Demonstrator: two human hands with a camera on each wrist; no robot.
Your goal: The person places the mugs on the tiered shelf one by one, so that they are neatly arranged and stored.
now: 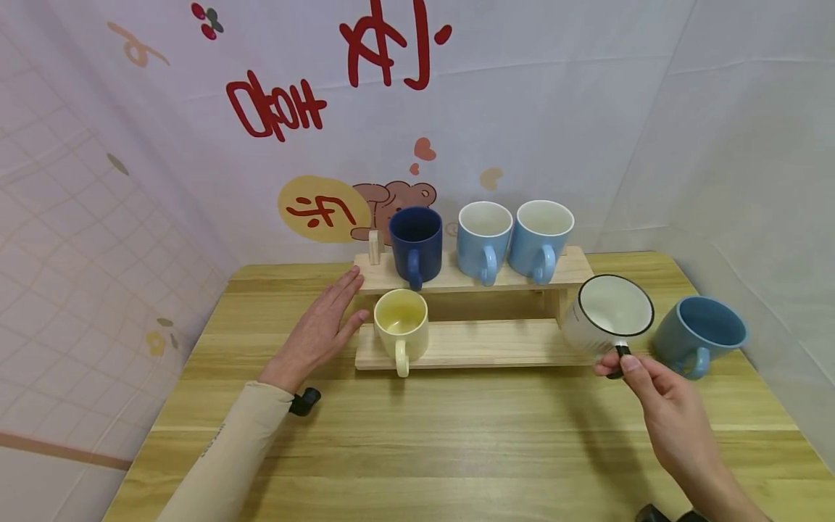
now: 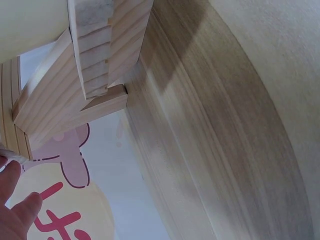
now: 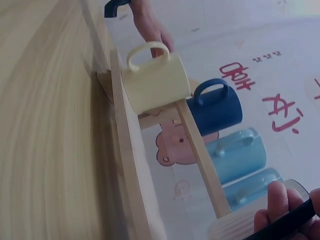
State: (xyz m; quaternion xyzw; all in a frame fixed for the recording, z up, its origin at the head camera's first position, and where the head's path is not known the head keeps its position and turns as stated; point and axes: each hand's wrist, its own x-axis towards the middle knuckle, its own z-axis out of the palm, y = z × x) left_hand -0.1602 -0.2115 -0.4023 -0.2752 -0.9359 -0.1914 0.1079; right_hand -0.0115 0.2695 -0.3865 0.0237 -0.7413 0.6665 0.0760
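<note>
My right hand (image 1: 672,413) pinches the black handle of a white mug (image 1: 613,308) with a dark rim, lifted by the right end of the wooden rack (image 1: 489,344). In the head view, my left hand (image 1: 320,326) rests with straight fingers against the rack's left end. Close to its thumb a pale yellow mug (image 1: 401,326) stands on the lower shelf, handle toward me. The upper shelf bears a dark blue mug (image 1: 417,243) and two light blue mugs (image 1: 484,239). The right wrist view shows my fingers on the black handle (image 3: 287,222).
A grey-blue mug (image 1: 701,333) stands on the wooden table (image 1: 457,449) right of the rack, just behind my right hand. A white printed cloth (image 1: 554,109) hangs behind the table and along both sides.
</note>
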